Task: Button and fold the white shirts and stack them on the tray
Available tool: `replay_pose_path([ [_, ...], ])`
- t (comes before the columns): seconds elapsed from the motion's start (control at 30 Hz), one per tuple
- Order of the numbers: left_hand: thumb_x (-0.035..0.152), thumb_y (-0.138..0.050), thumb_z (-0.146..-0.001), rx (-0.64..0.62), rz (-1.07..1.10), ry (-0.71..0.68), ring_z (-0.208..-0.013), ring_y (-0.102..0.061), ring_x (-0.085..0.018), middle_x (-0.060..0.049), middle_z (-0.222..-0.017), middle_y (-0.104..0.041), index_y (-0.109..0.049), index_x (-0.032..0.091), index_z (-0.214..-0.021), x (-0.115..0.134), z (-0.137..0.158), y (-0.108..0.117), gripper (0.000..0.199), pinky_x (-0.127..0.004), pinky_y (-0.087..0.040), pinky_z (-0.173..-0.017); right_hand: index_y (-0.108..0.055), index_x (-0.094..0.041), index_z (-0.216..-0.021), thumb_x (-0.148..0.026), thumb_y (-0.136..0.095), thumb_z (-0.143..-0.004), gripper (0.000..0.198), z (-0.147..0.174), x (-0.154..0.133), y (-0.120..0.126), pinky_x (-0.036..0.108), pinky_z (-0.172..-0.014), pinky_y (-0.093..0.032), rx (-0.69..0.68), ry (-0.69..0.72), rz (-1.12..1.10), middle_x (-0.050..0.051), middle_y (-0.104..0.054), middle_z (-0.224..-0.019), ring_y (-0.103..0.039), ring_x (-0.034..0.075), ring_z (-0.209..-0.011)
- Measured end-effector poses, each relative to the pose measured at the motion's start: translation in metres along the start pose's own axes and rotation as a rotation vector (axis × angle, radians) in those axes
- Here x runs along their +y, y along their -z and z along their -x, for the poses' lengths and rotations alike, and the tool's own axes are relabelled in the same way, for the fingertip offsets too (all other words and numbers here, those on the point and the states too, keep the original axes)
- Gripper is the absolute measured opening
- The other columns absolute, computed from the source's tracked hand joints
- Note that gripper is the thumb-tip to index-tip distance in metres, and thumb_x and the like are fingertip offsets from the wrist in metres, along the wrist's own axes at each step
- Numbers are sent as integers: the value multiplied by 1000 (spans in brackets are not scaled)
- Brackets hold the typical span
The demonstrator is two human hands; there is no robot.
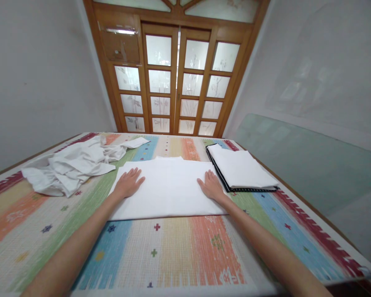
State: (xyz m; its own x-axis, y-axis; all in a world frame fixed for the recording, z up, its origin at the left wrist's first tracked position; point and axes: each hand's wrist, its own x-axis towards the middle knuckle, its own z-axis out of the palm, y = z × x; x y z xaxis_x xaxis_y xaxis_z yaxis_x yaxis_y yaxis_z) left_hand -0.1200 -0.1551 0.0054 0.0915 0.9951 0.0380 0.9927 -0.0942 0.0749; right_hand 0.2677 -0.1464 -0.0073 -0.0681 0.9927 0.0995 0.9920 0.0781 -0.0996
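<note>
A white garment (pixel 170 192), folded into a wide flat rectangle, lies in front of me with a small raised strip, perhaps a collar, at its far edge. My left hand (pixel 129 182) rests flat on its left end, fingers stretched out. On its right end lies my right hand (pixel 210 185), palm down with the fingers extended. Neither hand grips anything. Just right of my right hand is a folded stack with white cloth (pixel 243 167) on top and a black, white-dotted edge beneath. Farther left, crumpled white cloth (pixel 77 163) lies in a loose heap.
Everything lies on a large surface covered by a striped, patterned cloth (pixel 173 255). Beyond its far edge stand wooden doors with glass panes (pixel 176 78). Walls rise at both sides, and a pale green panel (pixel 303 152) leans along the right.
</note>
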Motion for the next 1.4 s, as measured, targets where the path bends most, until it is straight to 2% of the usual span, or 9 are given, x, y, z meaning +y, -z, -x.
replay_pose_path([
  [0.23, 46, -25, -97, 46, -1, -47, -147, -24, -26, -13, -157, -34, -40, 12, -147, -16, 21, 1, 62, -46, -23, -118, -31, 9, -146, -50, -23, -99, 76, 24, 9, -3, 44, -119, -17, 43, 83, 34, 28, -28, -154, -24, 31, -147],
  [0.47, 47, -27, -97, 129, -15, -161, -144, -32, -26, -10, -154, -39, -43, 15, -146, -40, 68, -8, 61, -44, -28, -117, -31, -7, -152, -53, -21, -100, 70, 83, 46, -9, 47, -119, -23, 111, 379, -2, 17, -30, -157, -23, 25, -148],
  [0.63, 45, -33, -96, 160, -48, -162, -143, -35, -29, -12, -152, -43, -44, 17, -146, -46, 94, -11, 58, -51, -25, -118, -25, -13, -155, -47, -21, -102, 63, 107, 61, -11, 51, -119, -23, 126, 413, 28, 13, -26, -160, -17, 26, -149],
  [0.7, 47, -34, -96, 145, -64, -127, -143, -33, -32, -15, -152, -41, -45, 14, -145, -36, 96, -10, 60, -53, -25, -117, -27, -11, -154, -48, -21, -102, 64, 105, 53, -11, 53, -118, -23, 107, 418, 28, 15, -25, -160, -16, 29, -149],
  [0.8, 53, -29, -96, 95, -68, -104, -146, -26, -35, -19, -155, -34, -40, 7, -147, -2, 90, -10, 70, -54, -23, -117, -31, -8, -152, -50, -22, -101, 67, 93, 20, -8, 56, -117, -23, 61, 455, 6, 18, -25, -159, -14, 33, -149],
  [0.97, 57, -23, -97, 62, 18, -338, -148, -18, -33, -14, -159, -28, -32, 14, -153, 77, 80, -11, 70, -56, -16, -118, -31, -7, -152, -45, -28, -101, 63, 73, -66, 0, 58, -118, -20, -12, 607, -58, 19, -23, -159, -12, 35, -149],
  [1.07, 58, -22, -98, 98, 49, -453, -148, -21, -28, -12, -158, -31, -29, 17, -154, 100, 81, -10, 69, -50, -14, -120, -24, -4, -153, -37, -29, -102, 62, 69, -96, 4, 51, -120, -19, -20, 760, -92, 18, -19, -160, -11, 31, -150],
  [1.2, 62, -28, -96, 117, 63, -480, -147, -24, -25, -8, -158, -32, -27, 22, -155, 79, 87, -11, 71, -45, -17, -120, -25, -11, -154, -47, -32, -101, 65, 66, -79, 7, 47, -120, -20, -30, 811, -127, 13, -24, -160, -16, 26, -149],
  [1.4, 63, -29, -95, 125, 22, -273, -146, -27, -25, -7, -157, -34, -32, 23, -153, 15, 89, -11, 70, -45, -18, -120, -29, -14, -154, -63, -27, -97, 74, 43, -15, 2, 50, -119, -20, 3, 535, -56, 14, -27, -159, -20, 27, -148],
])
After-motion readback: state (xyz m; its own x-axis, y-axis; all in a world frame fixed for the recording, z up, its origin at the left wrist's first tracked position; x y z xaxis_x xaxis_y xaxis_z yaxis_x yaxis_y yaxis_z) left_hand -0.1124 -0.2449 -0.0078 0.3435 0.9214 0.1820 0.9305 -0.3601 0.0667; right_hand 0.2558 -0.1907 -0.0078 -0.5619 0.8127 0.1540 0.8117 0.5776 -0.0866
